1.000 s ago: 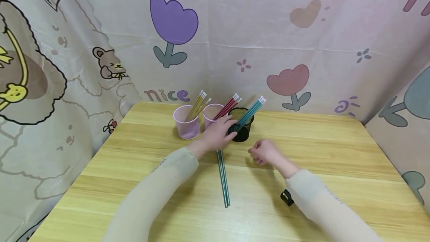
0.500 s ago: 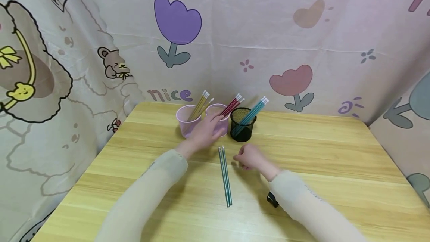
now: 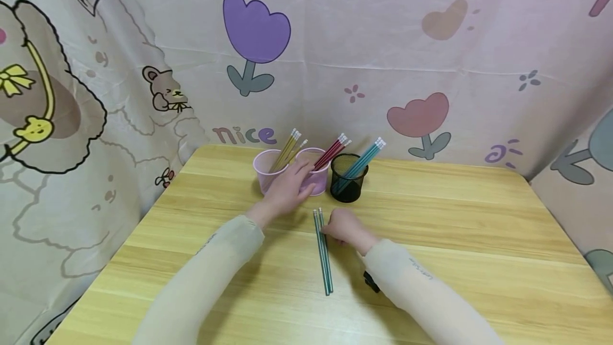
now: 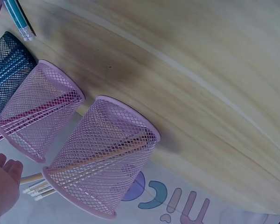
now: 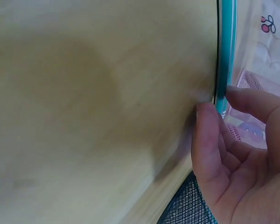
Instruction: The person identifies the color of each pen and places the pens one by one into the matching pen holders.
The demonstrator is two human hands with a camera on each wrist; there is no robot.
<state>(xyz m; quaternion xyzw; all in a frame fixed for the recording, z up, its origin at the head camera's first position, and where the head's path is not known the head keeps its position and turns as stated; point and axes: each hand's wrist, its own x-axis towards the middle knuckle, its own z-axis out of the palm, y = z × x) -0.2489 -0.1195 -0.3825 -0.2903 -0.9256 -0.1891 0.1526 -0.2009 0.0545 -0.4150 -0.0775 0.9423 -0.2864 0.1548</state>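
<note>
Two teal pencils (image 3: 323, 254) lie side by side on the wooden table. At their eraser ends is my right hand (image 3: 346, 227). In the right wrist view its thumb and forefinger lie on either side of a teal pencil (image 5: 227, 51), with the tips at it. My left hand (image 3: 287, 190) reaches across the two pink mesh cups with its fingers extended. The left pink cup (image 3: 268, 166) holds yellow pencils (image 3: 286, 149), and the right one (image 3: 318, 181) has red pencils (image 3: 332, 152). To their right, a black mesh cup (image 3: 346, 190) contains teal pencils (image 3: 364, 158).
The three cups stand in a row near the back of the table (image 3: 455, 217). Behind the table hangs a printed cloth (image 3: 335, 25), which also covers the left side. A black band (image 3: 371, 282) shows at the right sleeve.
My right hand has moved left from beside the black cup to the two loose pencils. The left hand has drawn back left from the black cup to the pink cups.
</note>
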